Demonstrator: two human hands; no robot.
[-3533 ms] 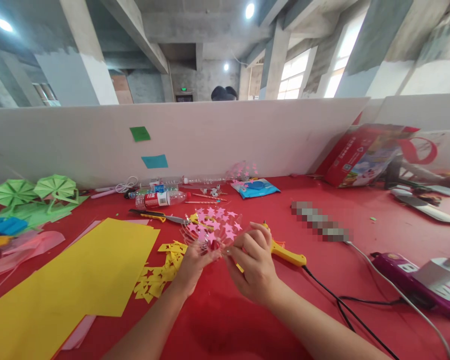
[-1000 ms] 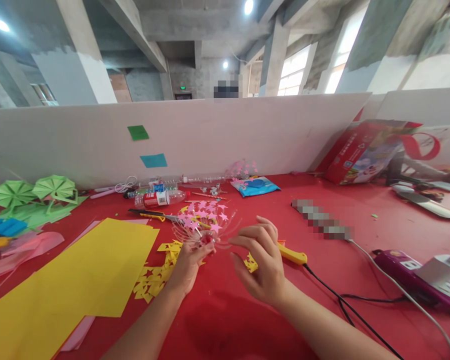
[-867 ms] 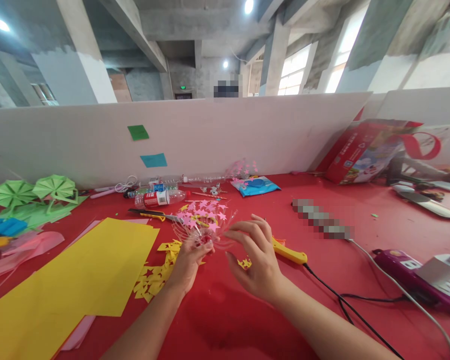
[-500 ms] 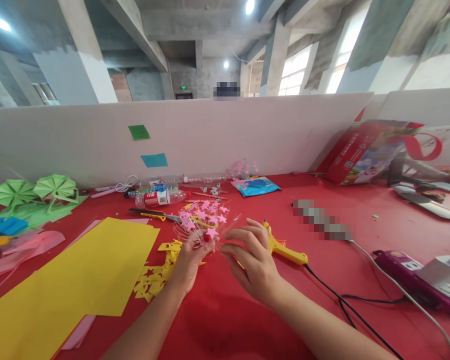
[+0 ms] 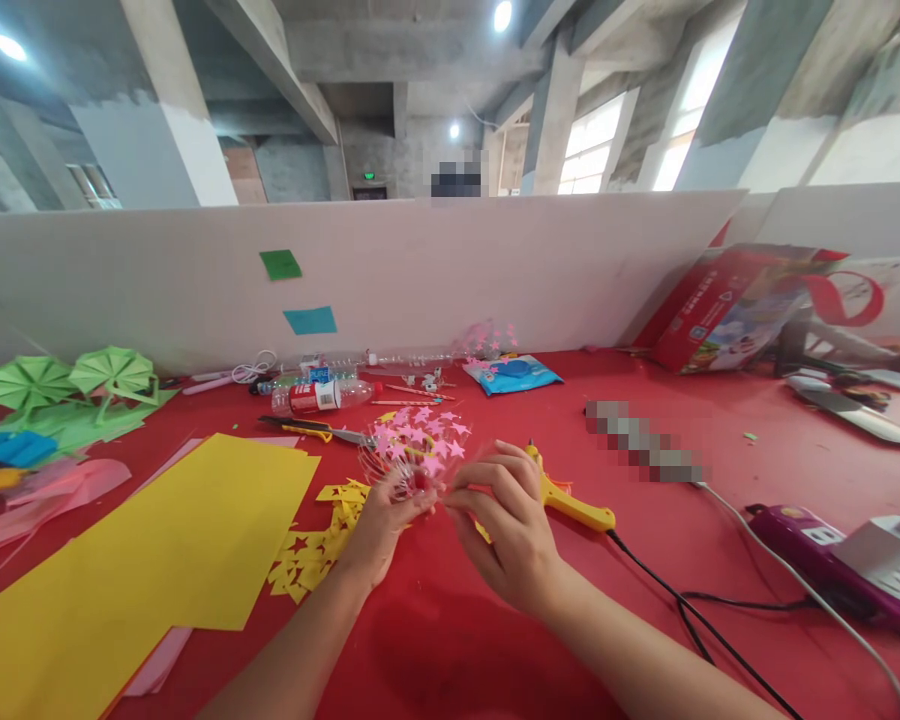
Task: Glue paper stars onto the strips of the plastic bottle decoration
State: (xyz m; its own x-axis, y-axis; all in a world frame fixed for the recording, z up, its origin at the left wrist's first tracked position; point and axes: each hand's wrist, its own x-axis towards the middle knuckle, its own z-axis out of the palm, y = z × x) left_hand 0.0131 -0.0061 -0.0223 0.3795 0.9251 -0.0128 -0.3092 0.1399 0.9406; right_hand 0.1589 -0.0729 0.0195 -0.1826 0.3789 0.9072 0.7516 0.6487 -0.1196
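My left hand [image 5: 382,525] is closed on the red-capped neck of a clear plastic piece cut into thin strands, which carry pink paper stars [image 5: 424,440]. Just to its right, my right hand [image 5: 506,520] has its thumb and fingertips pinched together at the strands' right side; whatever lies between them is too small to name. Yellow star cut-outs and scraps [image 5: 307,560] lie left of my left wrist. Beyond my right hand rests a yellow glue gun [image 5: 581,508] with a black cord.
Yellow sheets [image 5: 187,530] cover the left side. Scissors [image 5: 311,428], a plastic bottle [image 5: 330,396] and a blue packet [image 5: 521,374] lie farther back. Green paper umbrellas [image 5: 112,372] stand far left. A purple box [image 5: 817,560] and red bag [image 5: 727,310] are at the right.
The pink-starred piece has shifted slightly right and tilted toward my right hand. My right fingertips have drawn closer together. Both wrists have barely moved.
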